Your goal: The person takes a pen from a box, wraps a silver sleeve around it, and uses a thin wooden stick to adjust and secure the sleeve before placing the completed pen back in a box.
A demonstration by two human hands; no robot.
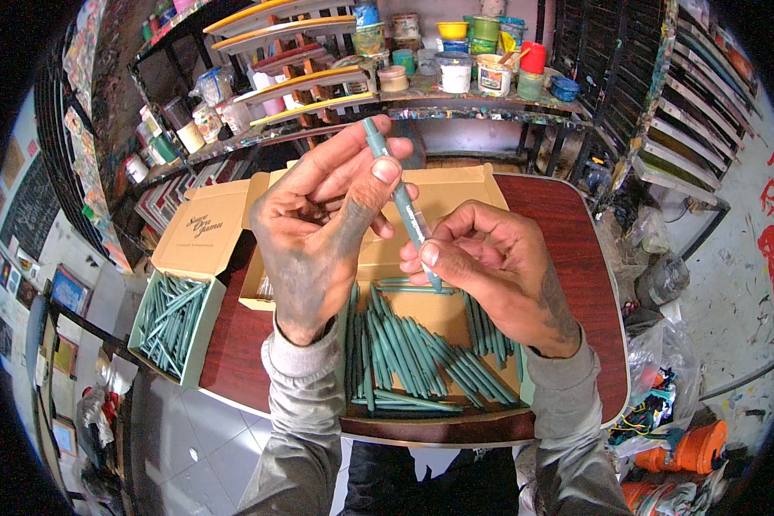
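Note:
Both my hands hold one slim teal pen (407,211) at a slant above an open cardboard box (430,307). My left hand (314,224) pinches its upper part between thumb and fingers. Lower down, my right hand (499,267) pinches the pen near its bottom end, thumb in front. White print shows on the barrel between the hands. Many similar teal pens (404,353) lie in the box below, most lengthwise, a few crosswise at the front and back.
At the left table edge, a smaller open box (206,331) holds a heap of teal pens. The dark red table (576,258) has a rounded right edge. Paint tubs (453,73) crowd the shelf behind. Plastic bags (662,344) and an orange object (697,449) lie at the right.

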